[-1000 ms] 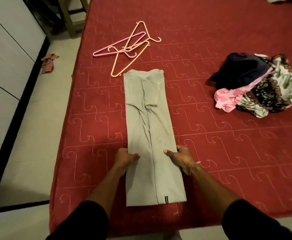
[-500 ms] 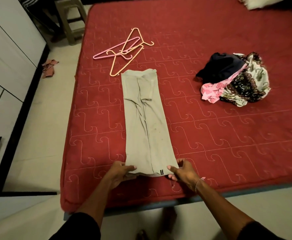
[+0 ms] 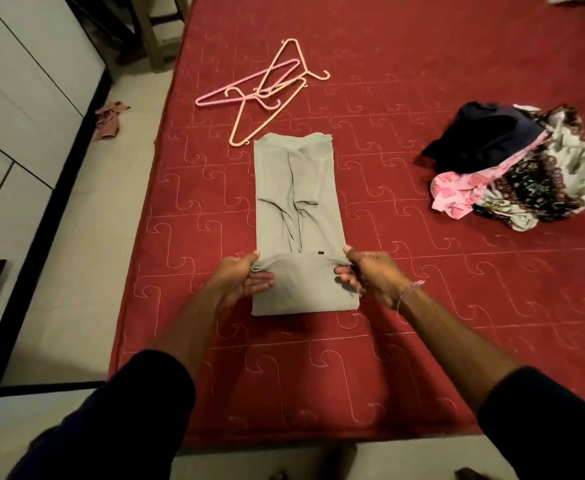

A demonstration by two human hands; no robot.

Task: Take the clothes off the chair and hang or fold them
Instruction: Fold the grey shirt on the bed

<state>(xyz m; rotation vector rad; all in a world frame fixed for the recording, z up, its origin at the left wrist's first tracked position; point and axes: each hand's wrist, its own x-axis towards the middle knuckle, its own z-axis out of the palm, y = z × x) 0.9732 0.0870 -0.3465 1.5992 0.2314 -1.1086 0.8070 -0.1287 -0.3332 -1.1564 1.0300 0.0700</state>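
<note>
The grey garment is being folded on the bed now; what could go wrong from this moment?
1. The grey garment already has creases in its middle; folding over them may press them in.
2. The left hand and the right hand each hold one end of the fold. If one moves farther, the fold may end up crooked.
3. The hangers lie just beyond the far end, so a push forward could slide the cloth onto them.
</note>
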